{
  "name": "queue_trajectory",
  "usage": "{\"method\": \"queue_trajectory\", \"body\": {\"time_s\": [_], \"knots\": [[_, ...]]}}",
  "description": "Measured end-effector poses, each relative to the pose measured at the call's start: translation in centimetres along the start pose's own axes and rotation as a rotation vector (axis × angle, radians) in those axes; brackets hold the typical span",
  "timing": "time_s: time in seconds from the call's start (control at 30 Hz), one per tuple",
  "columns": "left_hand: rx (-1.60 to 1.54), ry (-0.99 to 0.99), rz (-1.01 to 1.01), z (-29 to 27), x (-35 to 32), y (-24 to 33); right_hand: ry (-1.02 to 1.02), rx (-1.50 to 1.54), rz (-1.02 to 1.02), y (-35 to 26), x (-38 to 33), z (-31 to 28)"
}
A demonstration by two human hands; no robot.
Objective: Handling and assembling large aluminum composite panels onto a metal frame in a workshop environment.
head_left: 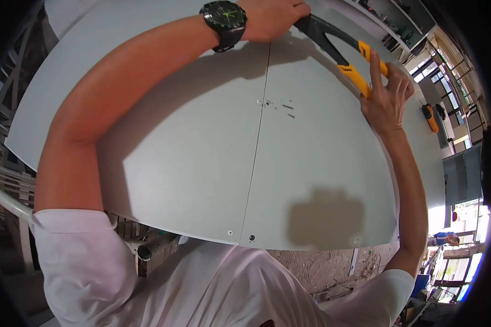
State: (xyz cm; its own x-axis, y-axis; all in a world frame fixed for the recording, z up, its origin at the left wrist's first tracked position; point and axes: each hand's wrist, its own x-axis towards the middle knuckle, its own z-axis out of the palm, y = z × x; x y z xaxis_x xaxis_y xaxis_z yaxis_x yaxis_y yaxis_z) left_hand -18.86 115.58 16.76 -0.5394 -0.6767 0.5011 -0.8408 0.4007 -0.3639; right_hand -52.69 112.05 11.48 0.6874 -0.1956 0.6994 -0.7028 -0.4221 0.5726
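Observation:
Over the far part of a large pale grey panel (pixel 191 158) is a black hand tool with two yellow-tipped handles (pixel 333 52), spread apart like those of pliers; its working end is hidden. My left hand (pixel 273 20), below a black wristwatch (pixel 223 22), reaches across the panel and is closed at the tool's head. My right hand (pixel 386 101) grips the yellow handle ends, one finger stretched along them. A thin seam (pixel 256 141) runs down the panel, with small dark marks (pixel 286 109) beside it and a dark hole (pixel 252 237) near the close edge.
An orange and black tool (pixel 431 118) lies at the right edge. Shelves with small items (pixel 387 22) stand at the far right. Below the near edge is a littered dirt floor (pixel 311 267). A curved pale pipe (pixel 5 199) is at left; another person (pixel 444 238) is far right.

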Motion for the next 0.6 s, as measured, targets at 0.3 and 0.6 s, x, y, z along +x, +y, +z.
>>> {"method": "queue_trajectory", "body": {"time_s": [0.3,0.6], "knots": [[-0.444,-0.141,0.086,3.1,3.9,-1.5,0.27,-0.198,-0.24,-1.9,6.2,-5.9],[-0.834,-0.237,0.145,-0.6,11.5,4.4,0.156,-0.262,-0.148,-4.9,3.6,-10.0]]}}
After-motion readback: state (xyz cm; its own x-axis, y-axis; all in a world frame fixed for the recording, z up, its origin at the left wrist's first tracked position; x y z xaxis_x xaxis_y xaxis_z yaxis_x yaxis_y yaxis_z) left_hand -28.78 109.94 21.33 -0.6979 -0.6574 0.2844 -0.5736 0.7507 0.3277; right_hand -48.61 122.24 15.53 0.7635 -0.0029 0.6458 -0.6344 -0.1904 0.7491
